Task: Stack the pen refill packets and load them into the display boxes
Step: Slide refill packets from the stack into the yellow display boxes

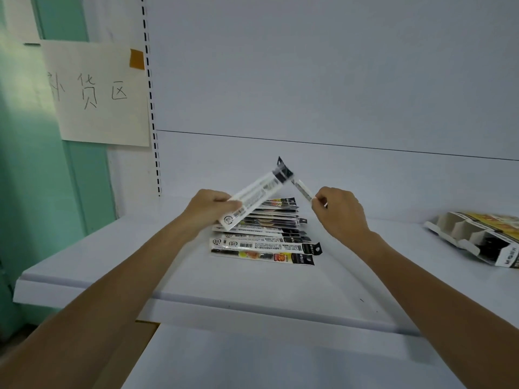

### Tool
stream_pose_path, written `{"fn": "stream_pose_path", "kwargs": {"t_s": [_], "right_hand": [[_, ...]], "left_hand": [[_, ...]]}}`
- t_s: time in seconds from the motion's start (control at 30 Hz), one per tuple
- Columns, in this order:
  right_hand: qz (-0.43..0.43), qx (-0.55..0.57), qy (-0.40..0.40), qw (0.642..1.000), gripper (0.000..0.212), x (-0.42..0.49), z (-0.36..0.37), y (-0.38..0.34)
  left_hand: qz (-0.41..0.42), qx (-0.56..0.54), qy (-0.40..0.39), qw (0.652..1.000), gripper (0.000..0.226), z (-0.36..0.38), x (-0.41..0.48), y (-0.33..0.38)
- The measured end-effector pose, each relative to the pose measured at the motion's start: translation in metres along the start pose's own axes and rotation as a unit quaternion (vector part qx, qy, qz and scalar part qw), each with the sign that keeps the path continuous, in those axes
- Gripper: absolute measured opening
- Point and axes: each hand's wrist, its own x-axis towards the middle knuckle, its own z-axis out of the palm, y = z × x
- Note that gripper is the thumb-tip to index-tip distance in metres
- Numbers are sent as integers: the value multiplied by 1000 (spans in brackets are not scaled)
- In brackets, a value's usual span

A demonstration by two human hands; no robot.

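Pile [264, 242] lies mid-shelf [112, 265], back from the front edge; above it, left hand [207, 209] curls its fingers round one packet [255, 197] and right hand [339, 211] pinches a second packet [303, 189], tops close together. Slick sleeves may slip, or the ragged pile may slide. Free room runs right toward the box [477, 237], with the wall [309, 94] close behind.

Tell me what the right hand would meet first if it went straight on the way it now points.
Probably the left packet, gripped by the left hand. The right hand points up-left, and the right packet it pinches nearly meets that one's black top. Depth is unclear.
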Motion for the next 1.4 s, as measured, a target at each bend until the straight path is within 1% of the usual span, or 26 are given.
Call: {"fn": "stream_pose_path", "kwargs": {"t_s": [0.03,0.1,0.2,0.3,0.37,0.43,0.47,0.53,0.57,0.63,0.7,0.73,0.8,0.87,0.93,0.97,1.0,1.03,1.07,1.1,1.13,1.17,1.2,1.23,1.27,1.4], "right_hand": [[11,30,4,999,21,2,0,-5],[29,95,-1,995,18,6,3,-17],[22,161,-42,986,16,8,11,-39],[16,216,-88,972,21,4,22,-55],[38,257,-114,959,30,2,27,-59],[66,310,-143,938,37,1,29,-61],[79,336,-158,925,38,0,28,-62],[102,375,-193,901,38,1,27,-64],[111,393,-210,888,35,1,26,-64],[117,411,-238,872,30,0,25,-62],[101,390,-246,881,20,-3,26,-58],[89,370,-241,893,15,-3,27,-55],[72,335,-228,911,19,-3,30,-48],[69,329,-209,918,21,-3,31,-43],[47,309,-170,935,15,-3,29,-36],[21,281,-146,948,14,-4,27,-32],[-18,239,-125,963,14,-4,25,-26],[-62,191,-111,973,16,-5,22,-19],[-102,148,-102,978,19,-6,19,-12],[-131,119,-98,979,21,-7,16,-6],[-149,105,-96,978,23,-9,12,0],[-161,99,-96,977,23,-11,8,5],[-174,94,-94,976,22,-14,3,10],[-185,89,-95,974,20,-15,-1,17],[-198,86,-97,972,19,-17,-6,24],[-218,79,-89,969,16,-24,-32,63]], "left_hand": [[-34,-72,-5,997,12,1,-1,3],[-80,-139,-13,987,16,7,-1,7],[-98,-167,-17,981,19,34,-6,15],[-75,-152,26,985,23,56,-5,17],[-39,-99,46,993,20,61,-5,16],[23,0,35,999,25,61,-10,15],[63,82,24,994,26,60,-14,15],[130,248,21,960,28,56,-17,14],[142,291,12,946,30,52,-16,13],[143,309,-38,939,38,44,-15,13],[139,335,-88,928,47,38,-17,12],[141,349,-101,921,47,37,-17,11],[167,368,-97,910,48,37,-17,11],[189,411,-63,890,48,40,-12,10],[199,437,-18,877,52,41,-10,9],[233,439,26,867,52,41,-9,8],[294,429,84,850,47,41,-8,8],[365,417,138,821,35,42,-9,9],[415,408,159,797,26,44,-8,12],[415,421,135,795,39,46,-5,16],[388,436,74,809,57,49,1,18],[345,458,6,819,67,54,7,19],[313,483,-43,817,70,60,12,21],[305,499,-69,808,68,68,16,23],[310,508,-75,800,62,75,19,24],[361,499,-53,786,32,113,21,35]]}}
